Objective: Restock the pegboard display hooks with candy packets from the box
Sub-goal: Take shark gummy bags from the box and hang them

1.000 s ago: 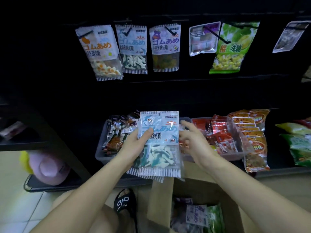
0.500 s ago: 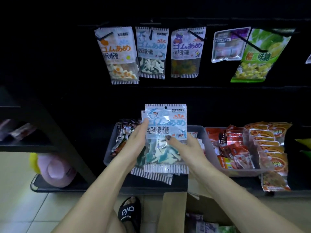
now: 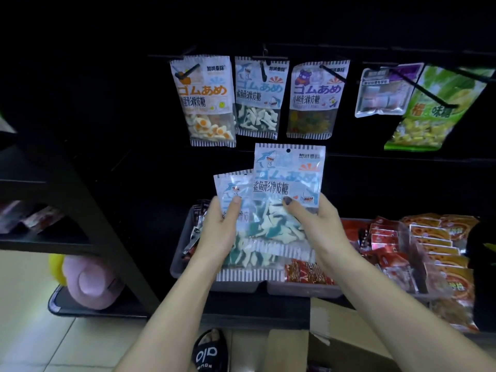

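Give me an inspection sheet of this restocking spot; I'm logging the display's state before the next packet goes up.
Surface: black pegboard, very dark; detail cannot be made out.
Job's things: two shark gummy packets, front packet overlapping rear packet; hung shark packet on the middle hook; cardboard box at the bottom.
Clutter: egg gummy packet, bear gummy packet, green packet, grey bins of snacks.
Grippers: left hand holds the rear packet; right hand holds the front one.
Cables: nothing seen.
Surroundings: tiled floor, black sandal, pink item on a low shelf.
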The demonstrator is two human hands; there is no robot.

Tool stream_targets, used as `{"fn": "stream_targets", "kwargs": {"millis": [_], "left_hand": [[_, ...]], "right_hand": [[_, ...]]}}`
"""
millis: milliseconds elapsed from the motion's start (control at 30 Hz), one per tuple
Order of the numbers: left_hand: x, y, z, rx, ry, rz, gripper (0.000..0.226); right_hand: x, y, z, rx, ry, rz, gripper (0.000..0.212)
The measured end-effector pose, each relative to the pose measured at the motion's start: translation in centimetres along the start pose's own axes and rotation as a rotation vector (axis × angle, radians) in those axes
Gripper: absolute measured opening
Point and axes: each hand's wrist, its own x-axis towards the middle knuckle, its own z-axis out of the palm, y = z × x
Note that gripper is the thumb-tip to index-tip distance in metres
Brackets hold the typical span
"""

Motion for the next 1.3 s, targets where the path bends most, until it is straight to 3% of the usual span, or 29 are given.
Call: {"fn": "stream_targets", "kwargs": {"millis": [100, 267, 867, 1100, 1300], "left_hand": [[0.4, 0.5, -0.8, 0.055, 0.111, 0.066, 0.042], [0.6, 0.6, -1.3, 0.041, 0.138, 0.134, 0.016], [0.6, 0.9, -1.4, 0.065, 0.133, 0.085, 0.014], [1.1, 0.6, -1.5, 0.082, 0.148, 0.053, 0.012], [1.6, -0.3, -1.6, 0.165, 0.141, 0.027, 0.028]], "right_hand": [[0.8, -2.1, 0.5, -0.035, -0.048, -0.094, 0.013], [1.9, -4.8, 2.0, 0.035, -0.142, -0.146, 0.010], [4.6, -7.3, 4.0, 0.114, -0.140, -0.140, 0.013], [6.3, -6.6, 4.0, 0.049, -0.099, -0.120, 0.032], [9.1, -6.9, 4.2, 0.033, -0.070, -0.091, 0.012]]}}
